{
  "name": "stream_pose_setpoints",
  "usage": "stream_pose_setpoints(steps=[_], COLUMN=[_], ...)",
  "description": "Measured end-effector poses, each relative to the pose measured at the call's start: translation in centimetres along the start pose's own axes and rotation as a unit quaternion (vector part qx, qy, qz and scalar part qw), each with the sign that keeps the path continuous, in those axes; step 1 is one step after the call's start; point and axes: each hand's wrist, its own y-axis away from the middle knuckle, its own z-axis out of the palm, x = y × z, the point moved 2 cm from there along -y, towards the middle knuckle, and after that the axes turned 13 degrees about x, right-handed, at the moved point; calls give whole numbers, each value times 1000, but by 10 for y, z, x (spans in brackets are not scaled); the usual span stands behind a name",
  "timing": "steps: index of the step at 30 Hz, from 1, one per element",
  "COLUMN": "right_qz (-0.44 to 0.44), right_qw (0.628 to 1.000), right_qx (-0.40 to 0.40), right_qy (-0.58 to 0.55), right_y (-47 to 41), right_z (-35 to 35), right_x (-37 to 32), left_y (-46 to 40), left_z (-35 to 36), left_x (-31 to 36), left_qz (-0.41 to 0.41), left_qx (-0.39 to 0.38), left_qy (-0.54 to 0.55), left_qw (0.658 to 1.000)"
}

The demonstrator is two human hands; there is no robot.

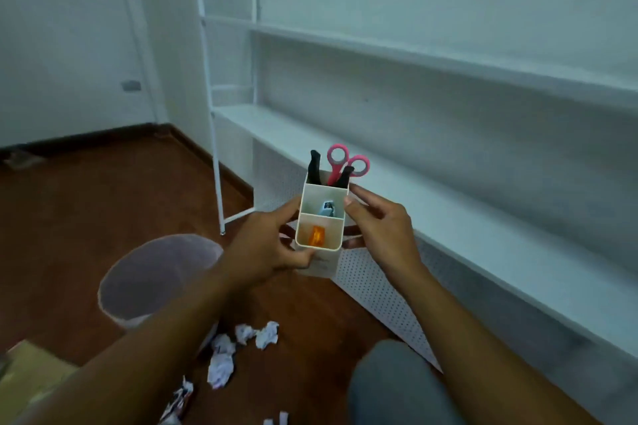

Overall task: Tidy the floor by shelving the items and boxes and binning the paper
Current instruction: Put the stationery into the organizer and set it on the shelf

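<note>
I hold a white desk organiser [321, 262] with three compartments in front of me, above the floor. My left hand [266, 245] grips its left side and my right hand [379, 228] grips its right side. Pink-handled scissors [345, 162] and two black handles stand in its far compartment, a small blue-grey item lies in the middle one, an orange item [317, 235] in the near one. The white shelf unit [448, 217] stands just beyond, its shelves bare. Several crumpled paper balls [241, 345] lie on the wooden floor below my arms.
A round pinkish bin [155, 276] stands on the floor to the left. A cardboard box [31, 373] shows at the lower left corner. My knee [390, 386] is at the bottom. A closed door [69, 45] is at the far left.
</note>
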Motion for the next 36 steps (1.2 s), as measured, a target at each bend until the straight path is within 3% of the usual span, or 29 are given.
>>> stream_pose_setpoints(steps=[6,15,19,27,30,32,36], right_qz=[-38,18,29,45,15,-53,-205], right_qw=[990,967,949,941,940,929,856], right_qx=[131,244,294,296,285,316,447], right_qy=[17,70,108,158,187,182,161], right_y=[27,36,25,25,40,60,92], right_z=[-109,-254,-280,-280,-282,-287,-313], right_x=[-45,-30,-6,19,17,11,9], left_y=[-14,-27,-29,-32,-34,-34,-33], left_z=[48,181,221,242,244,247,256], left_x=[100,176,189,187,189,188,185], left_qz=[52,50,40,19,10,1,-4], left_qx=[-32,-124,-145,-164,-170,-166,-179], left_qy=[46,122,146,161,167,175,185], left_qw=[997,983,978,973,971,970,966])
